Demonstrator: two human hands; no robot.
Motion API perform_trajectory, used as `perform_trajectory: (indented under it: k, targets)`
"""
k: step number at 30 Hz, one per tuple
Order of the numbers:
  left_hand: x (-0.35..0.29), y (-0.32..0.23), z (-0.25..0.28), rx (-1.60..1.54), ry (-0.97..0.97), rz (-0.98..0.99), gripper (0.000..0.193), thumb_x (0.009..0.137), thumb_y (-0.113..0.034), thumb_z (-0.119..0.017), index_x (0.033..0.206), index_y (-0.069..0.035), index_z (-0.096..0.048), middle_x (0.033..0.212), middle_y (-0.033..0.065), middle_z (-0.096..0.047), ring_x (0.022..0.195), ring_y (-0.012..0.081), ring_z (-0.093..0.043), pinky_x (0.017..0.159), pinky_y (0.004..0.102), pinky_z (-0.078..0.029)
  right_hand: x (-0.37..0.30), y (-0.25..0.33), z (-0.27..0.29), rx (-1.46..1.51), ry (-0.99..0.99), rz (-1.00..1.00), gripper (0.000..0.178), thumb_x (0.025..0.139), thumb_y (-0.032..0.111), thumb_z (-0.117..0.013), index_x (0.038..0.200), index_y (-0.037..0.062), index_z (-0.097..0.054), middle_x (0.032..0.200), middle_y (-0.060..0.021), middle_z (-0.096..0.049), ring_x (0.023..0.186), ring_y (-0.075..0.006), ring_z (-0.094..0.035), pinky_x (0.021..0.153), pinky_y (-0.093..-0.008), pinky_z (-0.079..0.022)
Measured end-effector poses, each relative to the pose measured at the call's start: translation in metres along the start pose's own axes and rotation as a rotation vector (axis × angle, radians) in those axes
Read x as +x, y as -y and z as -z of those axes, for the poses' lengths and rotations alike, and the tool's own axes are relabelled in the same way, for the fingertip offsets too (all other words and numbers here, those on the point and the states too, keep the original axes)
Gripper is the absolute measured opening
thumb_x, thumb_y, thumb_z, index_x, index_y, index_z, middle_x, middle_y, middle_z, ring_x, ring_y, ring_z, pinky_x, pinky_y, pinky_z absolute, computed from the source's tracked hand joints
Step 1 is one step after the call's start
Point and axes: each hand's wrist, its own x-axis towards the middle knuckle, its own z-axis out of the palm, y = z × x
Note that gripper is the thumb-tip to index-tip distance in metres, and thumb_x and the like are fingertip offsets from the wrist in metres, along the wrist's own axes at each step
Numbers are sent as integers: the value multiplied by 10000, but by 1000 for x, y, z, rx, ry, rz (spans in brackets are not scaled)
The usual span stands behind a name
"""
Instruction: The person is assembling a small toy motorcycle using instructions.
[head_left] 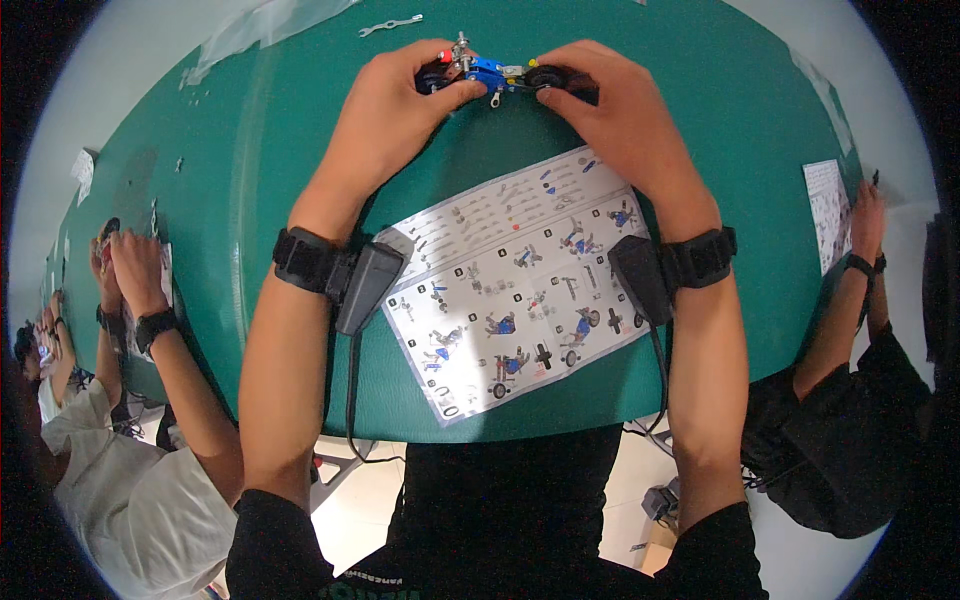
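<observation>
A green bench spans the view, its edges bowed, with pale floor below. At far left, a co-worker in a pale shirt runs into the dark rim; the small item in that person's hands is too indistinct to identify. Clear plastic sheeting and, farther right, a wrench lie toward the far side. At upper centre, the left hand has its grip clamped on the left end of a small blue model; the right hand has its grip clamped on the black wheel at the other end, fingers hiding part of each. Nearer lies a slanted instruction sheet, partly covered by black wrist devices. At far right, a black-clothed person is cut off beside another printed sheet.
</observation>
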Motion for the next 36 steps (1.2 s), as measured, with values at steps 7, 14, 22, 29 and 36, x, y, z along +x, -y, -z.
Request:
perform_trajectory:
  k: [7, 14, 22, 29, 36]
  targets:
    - [0, -8, 2, 7, 10, 39, 277, 951, -160, -851, 1176, -24, -765, 982, 10, -774, 857, 66, -646, 805, 264, -532, -3, 1, 1, 0, -66, 21, 314, 903, 217, -851, 1189, 98, -798, 1088, -151, -737, 1018, -355, -731, 915, -434, -583]
    - [-2, -5, 0, -7, -23, -7, 336, 898, -124, -877, 1197, -47, -745, 1017, 22, -777, 943, 85, -687, 891, 272, -553, -1, 2, -5, 23, -74, 42, 327, 891, 223, -861, 1185, 96, -791, 1093, -156, -740, 1025, -364, -731, 916, -444, -582]
    - [-2, -5, 2, -85, -35, -35, 482, 848, -128, -903, 1290, -72, -720, 1055, 86, -763, 1004, 202, -719, 934, 342, -560, 0, 3, -11, 75, -92, 34, 389, 872, 223, -873, 1218, 85, -759, 1126, -167, -749, 1051, -382, -734, 945, -452, -586]
    - [-8, -1, 13, -231, 28, -44, 662, 872, 35, -807, 1487, -117, -617, 1298, 93, -717, 1270, 207, -659, 1141, 360, -498, 0, 2, -6, 138, -135, 50, 412, 879, 235, -880, 1236, 75, -748, 1143, -158, -759, 1073, -319, -758, 951, -418, -596]
    - [-9, -8, 23, -130, 114, 46, 641, 892, 98, -786, 1493, -56, -623, 1411, 71, -702, 1365, 172, -624, 1171, 335, -487, -6, -6, 3, 120, -111, 33, 399, 882, 220, -872, 1231, 72, -747, 1137, -138, -783, 1068, -285, -776, 962, -394, -601]
